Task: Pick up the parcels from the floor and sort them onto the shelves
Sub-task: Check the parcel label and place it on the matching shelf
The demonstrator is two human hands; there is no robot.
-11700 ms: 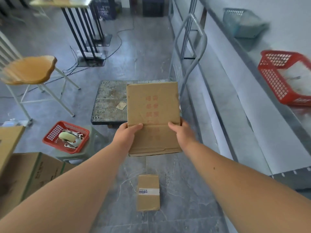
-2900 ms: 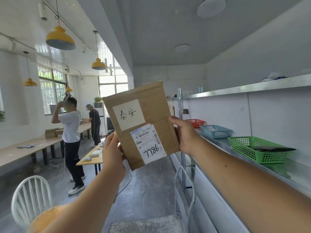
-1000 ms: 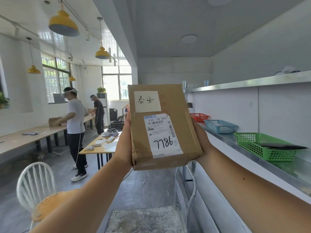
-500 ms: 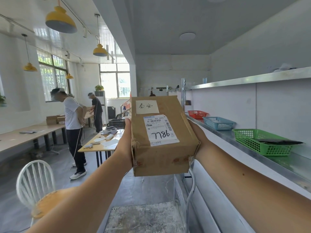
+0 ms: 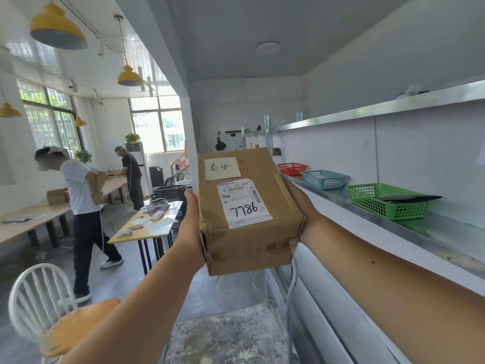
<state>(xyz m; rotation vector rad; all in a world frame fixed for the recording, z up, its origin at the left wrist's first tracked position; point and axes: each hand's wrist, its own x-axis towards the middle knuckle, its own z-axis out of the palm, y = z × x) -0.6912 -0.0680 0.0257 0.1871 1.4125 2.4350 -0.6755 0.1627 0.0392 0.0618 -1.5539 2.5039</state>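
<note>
I hold a brown cardboard parcel (image 5: 244, 227) at chest height between both hands, its top tilted toward me. It carries a white handwritten note and a shipping label marked 7786. My left hand (image 5: 190, 232) grips its left side, with the fingers hidden behind the box. My right hand (image 5: 299, 203) grips its right side from behind. To my right runs a metal shelf (image 5: 425, 232) with a green basket (image 5: 385, 200), a blue basket (image 5: 324, 178) and a red basket (image 5: 291, 168). An upper shelf (image 5: 380, 107) runs above them.
A platform trolley (image 5: 225, 337) stands on the floor just below the parcel. At the lower left is a white chair with a wooden seat (image 5: 60, 321). A small table (image 5: 149, 224) and two people (image 5: 81, 206) at long desks are further off to the left.
The parcel has tipped further back, so its top label faces more upward and its front end shows, and it sits slightly lower. Both hands keep their hold.
</note>
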